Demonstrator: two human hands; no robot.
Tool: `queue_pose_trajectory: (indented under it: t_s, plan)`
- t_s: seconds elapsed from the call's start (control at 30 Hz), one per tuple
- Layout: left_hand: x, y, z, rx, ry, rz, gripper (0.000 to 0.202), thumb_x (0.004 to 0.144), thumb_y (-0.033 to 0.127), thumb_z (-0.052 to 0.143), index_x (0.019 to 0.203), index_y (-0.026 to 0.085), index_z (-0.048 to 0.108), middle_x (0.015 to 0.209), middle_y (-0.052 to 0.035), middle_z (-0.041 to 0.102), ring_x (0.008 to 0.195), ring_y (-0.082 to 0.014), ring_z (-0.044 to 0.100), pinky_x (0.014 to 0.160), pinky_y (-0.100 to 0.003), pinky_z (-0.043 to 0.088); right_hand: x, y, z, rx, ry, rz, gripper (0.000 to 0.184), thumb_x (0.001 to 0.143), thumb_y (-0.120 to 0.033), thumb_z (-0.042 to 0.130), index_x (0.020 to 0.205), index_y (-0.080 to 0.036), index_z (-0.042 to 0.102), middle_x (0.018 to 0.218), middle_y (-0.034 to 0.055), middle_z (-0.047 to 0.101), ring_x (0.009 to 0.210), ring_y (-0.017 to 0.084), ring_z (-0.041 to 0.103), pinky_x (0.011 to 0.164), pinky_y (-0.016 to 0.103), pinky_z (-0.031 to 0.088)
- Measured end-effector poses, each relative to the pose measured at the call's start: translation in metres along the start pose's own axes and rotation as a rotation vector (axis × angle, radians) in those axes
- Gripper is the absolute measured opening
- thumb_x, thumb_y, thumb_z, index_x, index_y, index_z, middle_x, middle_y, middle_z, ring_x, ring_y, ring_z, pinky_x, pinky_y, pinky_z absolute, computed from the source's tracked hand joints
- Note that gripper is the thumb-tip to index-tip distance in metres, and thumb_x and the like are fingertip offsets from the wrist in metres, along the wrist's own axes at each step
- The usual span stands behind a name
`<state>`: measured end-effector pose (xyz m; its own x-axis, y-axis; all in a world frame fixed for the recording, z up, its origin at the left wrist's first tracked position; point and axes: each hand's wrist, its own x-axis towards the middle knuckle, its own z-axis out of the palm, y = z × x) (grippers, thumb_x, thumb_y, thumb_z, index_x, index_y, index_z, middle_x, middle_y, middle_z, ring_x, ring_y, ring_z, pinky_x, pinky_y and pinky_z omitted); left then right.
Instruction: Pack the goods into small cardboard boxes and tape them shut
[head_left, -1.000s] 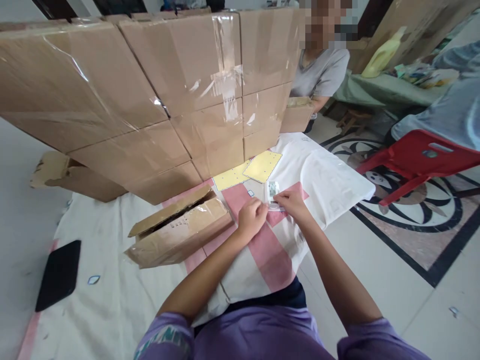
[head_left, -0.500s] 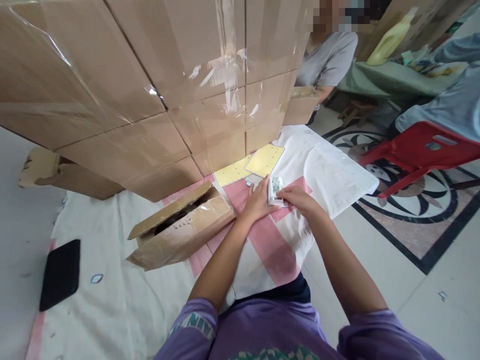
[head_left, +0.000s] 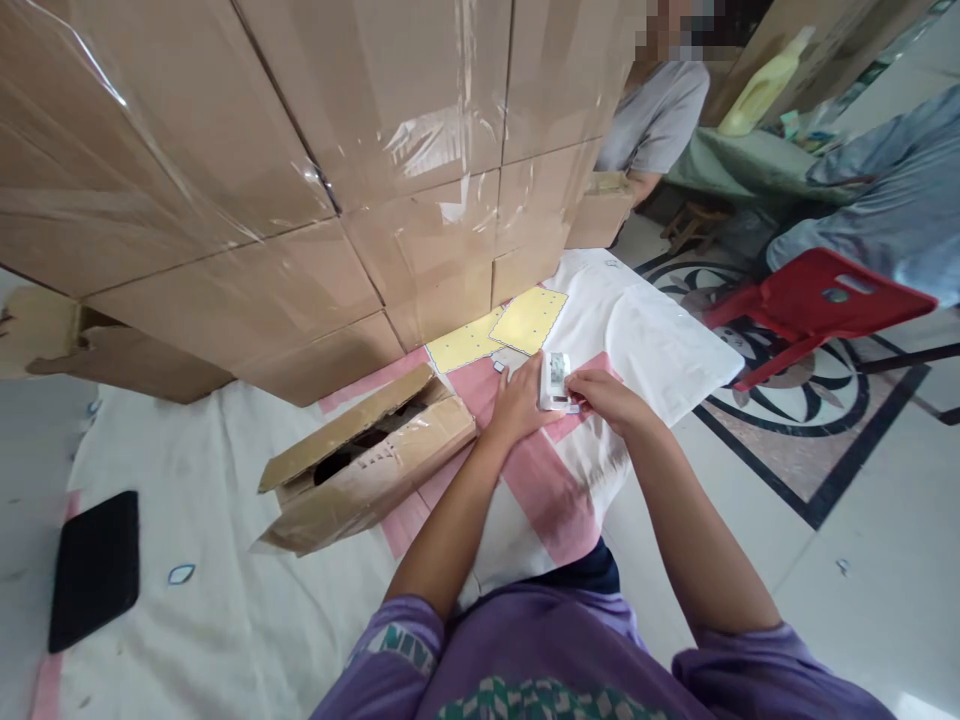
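Observation:
A small white block (head_left: pixel 556 378) with a grey-green patch on its upper face lies at the table's right part, over the pink and white cloth. My left hand (head_left: pixel 517 405) holds it from the left, fingers along the side and thumb at the lower edge. The fingers of my right hand (head_left: pixel 606 397) are pinched together against its right edge; whatever is between them is too small to make out. Just beyond my hands lie yellow sheets (head_left: pixel 534 318) with dark spots and scalloped edges, partly overlapping. Near my left fingertips is a small pale piece with a dark outline (head_left: pixel 500 367).
Wrapped cardboard boxes (head_left: pixel 420 230) are stacked high along the table's far side. An open, crumpled carton (head_left: pixel 390 480) lies left of my forearm. Farther left is a black flat object (head_left: pixel 96 570). A person (head_left: pixel 660 115) sits behind the stack; a red chair (head_left: pixel 832 300) stands right.
My right fingers have shifted from the block's lower face to its right edge, uncovering more of the patch. My left hand keeps its hold. The camera view has turned slightly.

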<state>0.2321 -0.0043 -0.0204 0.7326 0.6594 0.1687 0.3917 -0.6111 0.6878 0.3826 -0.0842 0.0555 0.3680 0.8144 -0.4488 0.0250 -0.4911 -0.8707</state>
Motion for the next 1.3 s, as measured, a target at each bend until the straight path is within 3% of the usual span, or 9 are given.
queue_pose_trajectory:
  t_s: [0.17, 0.37, 0.7, 0.93, 1.1, 1.3]
  plan:
    - [0.0, 0.001, -0.001, -0.003, -0.001, -0.002, 0.108, 0.077, 0.048, 0.077, 0.16, 0.023, 0.013, 0.163, -0.0137, 0.037, 0.148, -0.0272, 0.038, 0.128, -0.053, 0.01, -0.009, 0.0, 0.007, 0.099, 0.03, 0.0, 0.017, 0.072, -0.027, 0.071, 0.065, -0.016, 0.06, 0.05, -0.0007, 0.052, 0.042, 0.008, 0.036, 0.042, 0.022, 0.022]
    - [-0.001, 0.0, 0.0, -0.006, 0.008, 0.019, 0.102, 0.079, 0.044, 0.074, 0.16, 0.026, 0.014, 0.165, -0.0109, 0.033, 0.15, -0.0262, 0.035, 0.127, -0.054, 0.01, -0.019, 0.007, 0.018, 0.233, 0.042, 0.025, 0.025, 0.07, -0.033, 0.072, 0.062, -0.017, 0.056, 0.055, 0.0025, 0.058, 0.037, 0.005, 0.03, 0.038, 0.023, 0.02]
    - [0.0, 0.0, -0.001, -0.002, -0.033, 0.024, 0.115, 0.073, 0.046, 0.077, 0.163, 0.028, 0.007, 0.165, -0.0103, 0.033, 0.151, -0.031, 0.033, 0.127, -0.057, 0.009, -0.026, 0.023, 0.03, 0.291, 0.159, -0.026, 0.031, 0.071, -0.036, 0.073, 0.057, -0.019, 0.051, 0.047, -0.0017, 0.049, 0.037, 0.005, 0.03, 0.038, 0.024, 0.017]
    - [0.0, -0.001, -0.005, -0.004, -0.112, 0.059, 0.115, 0.078, 0.058, 0.072, 0.164, 0.028, 0.001, 0.172, -0.0094, 0.008, 0.159, -0.0344, -0.002, 0.125, -0.066, 0.004, -0.028, 0.025, 0.032, 0.31, 0.102, -0.079, 0.037, 0.074, -0.035, 0.067, 0.049, -0.021, 0.045, 0.042, -0.0021, 0.042, 0.04, 0.008, 0.035, 0.043, 0.025, 0.026]
    - [-0.002, 0.001, -0.009, -0.008, -0.099, 0.092, 0.11, 0.079, 0.046, 0.073, 0.163, 0.029, 0.004, 0.168, -0.0114, 0.024, 0.158, -0.0298, 0.014, 0.126, -0.063, 0.002, -0.025, 0.02, 0.031, 0.308, 0.006, -0.097, 0.028, 0.074, -0.034, 0.071, 0.059, -0.02, 0.052, 0.046, -0.0028, 0.047, 0.042, 0.008, 0.036, 0.044, 0.024, 0.026]
    - [-0.004, 0.002, -0.005, -0.037, -0.01, 0.099, 0.126, 0.064, 0.042, 0.085, 0.162, 0.026, 0.007, 0.154, -0.0158, 0.038, 0.149, -0.033, 0.033, 0.127, -0.06, 0.01, -0.03, 0.023, 0.026, 0.303, -0.031, -0.102, 0.033, 0.077, -0.04, 0.071, 0.059, -0.02, 0.051, 0.045, -0.0028, 0.047, 0.04, 0.009, 0.036, 0.043, 0.024, 0.026]
